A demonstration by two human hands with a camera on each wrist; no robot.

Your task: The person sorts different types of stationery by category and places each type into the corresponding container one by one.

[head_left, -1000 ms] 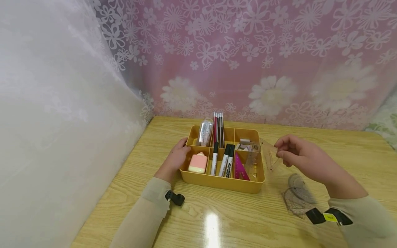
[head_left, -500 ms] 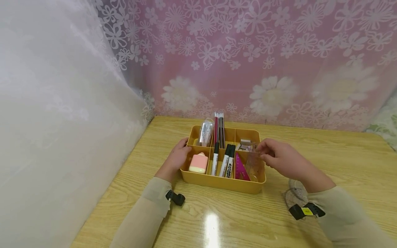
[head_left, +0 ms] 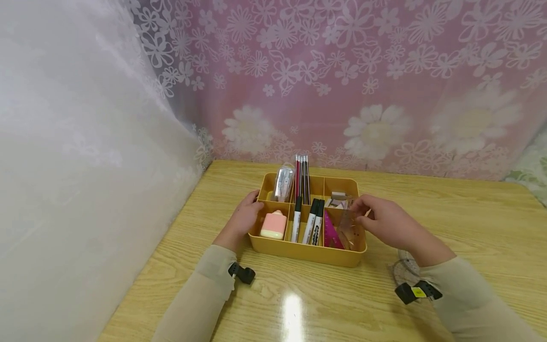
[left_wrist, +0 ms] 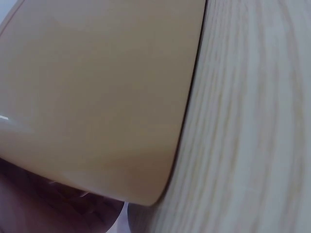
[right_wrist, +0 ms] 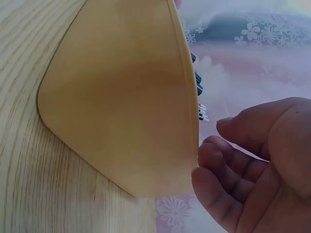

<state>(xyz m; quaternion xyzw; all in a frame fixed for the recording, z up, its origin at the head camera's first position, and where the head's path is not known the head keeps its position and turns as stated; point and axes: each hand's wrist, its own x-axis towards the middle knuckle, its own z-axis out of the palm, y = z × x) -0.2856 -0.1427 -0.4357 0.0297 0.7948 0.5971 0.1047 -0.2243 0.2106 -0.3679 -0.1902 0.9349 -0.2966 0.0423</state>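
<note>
My left hand [head_left: 245,216] grips the left wall of a yellow divided desk organizer [head_left: 305,251], thumb over the rim. In the left wrist view, that hand shows dimly below the organizer's wall [left_wrist: 107,97]. My right hand [head_left: 386,221] is at the organizer's right rim, fingers loosely bent. In the right wrist view, thumb and fingertips of the right hand [right_wrist: 257,165] stand apart, with nothing visible between them. Just below the fingers, a clear plastic set square [head_left: 348,228] sits in the front right compartment beside a magenta set square [head_left: 331,232].
Inside the organizer are a pink bottle-shaped item [head_left: 273,224], several markers [head_left: 310,223], pencils [head_left: 302,178], a clear packaged item [head_left: 283,183] and small pale items [head_left: 337,202]. A clear protractor-like piece [head_left: 406,270] lies on the wooden table [head_left: 320,304], partly under the right wrist.
My right hand has moved left to the organizer with the clear set square, which now sits lower in the front right compartment; the thumb and fingers have parted. The left hand has stayed put.
</note>
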